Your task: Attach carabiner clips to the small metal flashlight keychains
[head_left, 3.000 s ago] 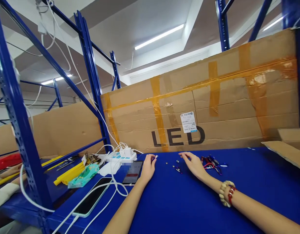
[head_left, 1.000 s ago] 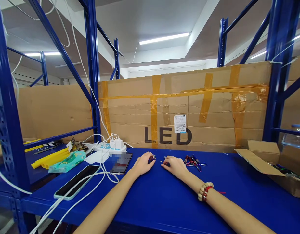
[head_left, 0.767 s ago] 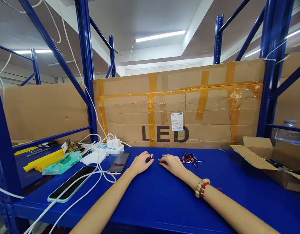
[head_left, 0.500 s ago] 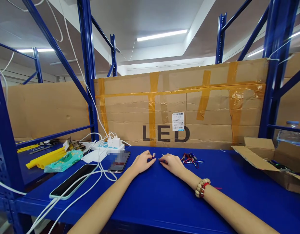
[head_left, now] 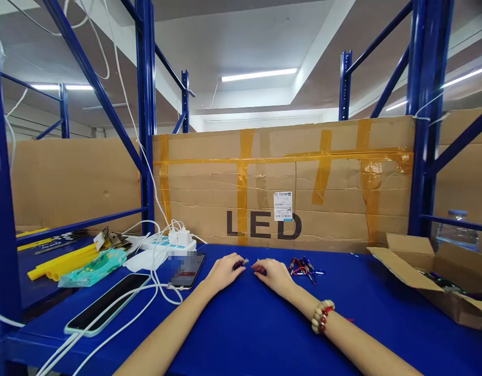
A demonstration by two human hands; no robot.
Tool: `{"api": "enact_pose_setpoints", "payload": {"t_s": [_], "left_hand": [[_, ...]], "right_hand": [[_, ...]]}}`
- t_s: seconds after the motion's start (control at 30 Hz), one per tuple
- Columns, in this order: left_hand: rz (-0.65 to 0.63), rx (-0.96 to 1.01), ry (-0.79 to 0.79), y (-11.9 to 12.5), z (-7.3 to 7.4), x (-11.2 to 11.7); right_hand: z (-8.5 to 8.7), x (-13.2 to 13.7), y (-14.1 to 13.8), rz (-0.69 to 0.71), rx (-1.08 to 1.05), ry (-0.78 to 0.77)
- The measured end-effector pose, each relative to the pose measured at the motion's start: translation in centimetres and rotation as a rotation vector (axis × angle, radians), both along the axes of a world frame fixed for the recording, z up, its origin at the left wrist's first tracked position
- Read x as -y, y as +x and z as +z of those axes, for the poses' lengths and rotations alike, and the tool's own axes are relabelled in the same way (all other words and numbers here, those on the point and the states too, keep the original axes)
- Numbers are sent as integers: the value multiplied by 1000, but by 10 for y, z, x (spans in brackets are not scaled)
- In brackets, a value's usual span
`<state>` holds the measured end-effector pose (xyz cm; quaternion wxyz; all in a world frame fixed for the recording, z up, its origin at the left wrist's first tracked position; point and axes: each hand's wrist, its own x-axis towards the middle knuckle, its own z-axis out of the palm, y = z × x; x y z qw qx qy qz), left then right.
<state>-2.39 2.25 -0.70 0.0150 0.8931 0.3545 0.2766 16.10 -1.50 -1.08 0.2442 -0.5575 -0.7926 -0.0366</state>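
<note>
Blue bench under tall racking: left hand curls shut around a small silver-tipped piece. Right hand lies just beside it, and I cannot tell its grip. Coloured pieces sit heaped just right of it, seemingly not yet handled.

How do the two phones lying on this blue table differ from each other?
The nearer phone has a dark screen; the farther phone is lit. The nearer phone lies by the front edge, white cables beside it; the farther phone lies close to the left hand, before the power strip. Both lie flat, screen up, on the blue table.
</note>
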Motion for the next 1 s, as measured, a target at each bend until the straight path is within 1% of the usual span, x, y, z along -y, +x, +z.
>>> {"api": "enact_pose_setpoints", "payload": {"t_s": [0.23,0.43,0.6,0.7,0.83,1.0], "left_hand": [[28,-24,27,1,1,2],[25,-35,23,3,0,2],[56,26,29,3,-2,-1],[69,50,27,2,-2,0],[57,24,40,1,-1,0],[60,27,40,1,-3,-2]], "right_hand": [[-2,-2,0,4,10,1],[2,1,0,-5,44,3],[2,3,0,-10,65,7],[0,2,1,-25,122,28],[-2,1,1,-48,161,38],[-3,2,0,-85,204,8]]}}
